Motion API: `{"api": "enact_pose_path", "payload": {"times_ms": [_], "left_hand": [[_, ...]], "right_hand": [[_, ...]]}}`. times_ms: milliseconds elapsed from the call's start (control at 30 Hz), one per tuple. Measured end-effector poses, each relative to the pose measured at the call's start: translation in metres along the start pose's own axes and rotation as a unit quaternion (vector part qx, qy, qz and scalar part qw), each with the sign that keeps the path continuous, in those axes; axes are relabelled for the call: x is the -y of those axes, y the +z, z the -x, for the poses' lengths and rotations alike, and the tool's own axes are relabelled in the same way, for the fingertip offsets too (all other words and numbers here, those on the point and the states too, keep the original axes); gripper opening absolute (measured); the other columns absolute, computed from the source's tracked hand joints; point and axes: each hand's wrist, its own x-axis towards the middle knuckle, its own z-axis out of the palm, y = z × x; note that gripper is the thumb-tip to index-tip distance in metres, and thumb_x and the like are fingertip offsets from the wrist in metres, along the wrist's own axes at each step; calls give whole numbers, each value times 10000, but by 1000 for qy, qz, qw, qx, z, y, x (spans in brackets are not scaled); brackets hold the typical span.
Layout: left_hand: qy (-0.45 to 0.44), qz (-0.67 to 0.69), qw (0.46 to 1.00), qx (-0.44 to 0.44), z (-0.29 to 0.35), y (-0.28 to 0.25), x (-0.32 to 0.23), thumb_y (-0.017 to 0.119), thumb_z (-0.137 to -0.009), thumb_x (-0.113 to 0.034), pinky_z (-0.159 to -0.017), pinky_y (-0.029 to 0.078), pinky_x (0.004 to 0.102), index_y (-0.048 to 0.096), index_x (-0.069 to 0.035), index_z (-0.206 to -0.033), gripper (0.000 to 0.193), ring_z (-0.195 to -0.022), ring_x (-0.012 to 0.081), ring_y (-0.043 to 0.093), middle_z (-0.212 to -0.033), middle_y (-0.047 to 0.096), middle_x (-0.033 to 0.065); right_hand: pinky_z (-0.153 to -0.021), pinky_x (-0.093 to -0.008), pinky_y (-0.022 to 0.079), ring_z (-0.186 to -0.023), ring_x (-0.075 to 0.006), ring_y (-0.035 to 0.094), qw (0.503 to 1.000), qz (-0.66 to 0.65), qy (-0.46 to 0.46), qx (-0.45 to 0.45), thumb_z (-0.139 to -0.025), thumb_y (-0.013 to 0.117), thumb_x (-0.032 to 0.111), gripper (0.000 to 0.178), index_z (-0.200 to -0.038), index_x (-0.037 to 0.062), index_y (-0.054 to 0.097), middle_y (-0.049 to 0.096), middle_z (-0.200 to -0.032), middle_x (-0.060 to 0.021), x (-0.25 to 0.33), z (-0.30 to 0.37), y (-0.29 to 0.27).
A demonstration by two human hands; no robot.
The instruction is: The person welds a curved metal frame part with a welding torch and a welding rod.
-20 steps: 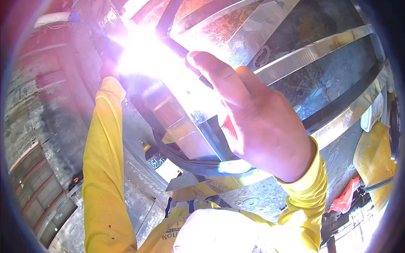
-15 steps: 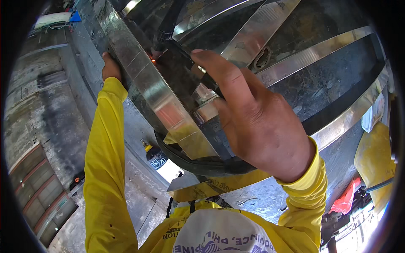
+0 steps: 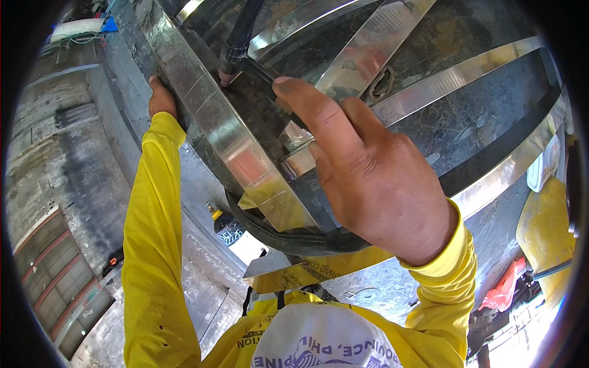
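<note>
My right hand [image 3: 374, 165] is closed round the black handle of a welding torch [image 3: 265, 72], index finger stretched along it. The torch's pinkish nozzle [image 3: 226, 78] points at the inner edge of a long shiny metal strip [image 3: 211, 116]. No glow shows at its tip. A black sleeve or cable [image 3: 245, 27] rises from the torch head. My left hand [image 3: 161, 98] rests against the outer side of the metal work beside that strip. One finger there is stretched out; the others are hidden. More flat shiny strips [image 3: 454, 89] form a frame over a dark, stained surface.
A black hose or rubber band [image 3: 288, 241] curves below the frame. Past it stands a dark cylinder with a yellow top [image 3: 224, 224]. To the right are a yellow panel [image 3: 546, 221] and a red plastic bag [image 3: 504, 285]. A cap brim [image 3: 325, 334] fills the lower middle.
The orange glow at the nozzle is gone. The torch head has shifted slightly, and my right hand's index finger has moved slightly left and down. My left hand has stayed in place.
</note>
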Motion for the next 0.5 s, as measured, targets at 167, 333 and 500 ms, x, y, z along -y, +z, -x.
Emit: {"api": "enact_pose_path", "payload": {"times_ms": [167, 333, 500], "left_hand": [[7, -46, 999, -14, 7, 0, -8, 315, -1149, -788, -1131, 553, 373, 736, -44, -1497, 923, -1272, 297, 756, -1368, 828, 76], [-42, -15, 999, -22, 41, 44, -15, 317, -1153, -777, -1141, 541, 358, 747, -45, -1479, 909, -1255, 284, 759, -1350, 835, 72], [53, 45, 984, 165, 5, -33, 10, 305, -1156, -771, -1146, 558, 400, 723, -59, -1510, 898, -1293, 306, 749, -1354, 829, 78]], "right_hand": [[-624, -533, 615, -732, -462, 726, 1000, -8, -12, -6, -936, 722, -48, 893, -1730, 215, 408, 712, -1157, -223, -3, 1, 6], [-657, -559, 606, -811, -513, 743, 1000, -17, 14, -7, -983, 666, -48, 816, -1719, 209, 422, 746, -1198, -248, -5, 3, 6], [-636, -547, 594, -766, -489, 735, 1000, -17, 1, -22, -981, 671, -43, 806, -1711, 212, 446, 744, -1152, -239, 1, 2, 4]]}}
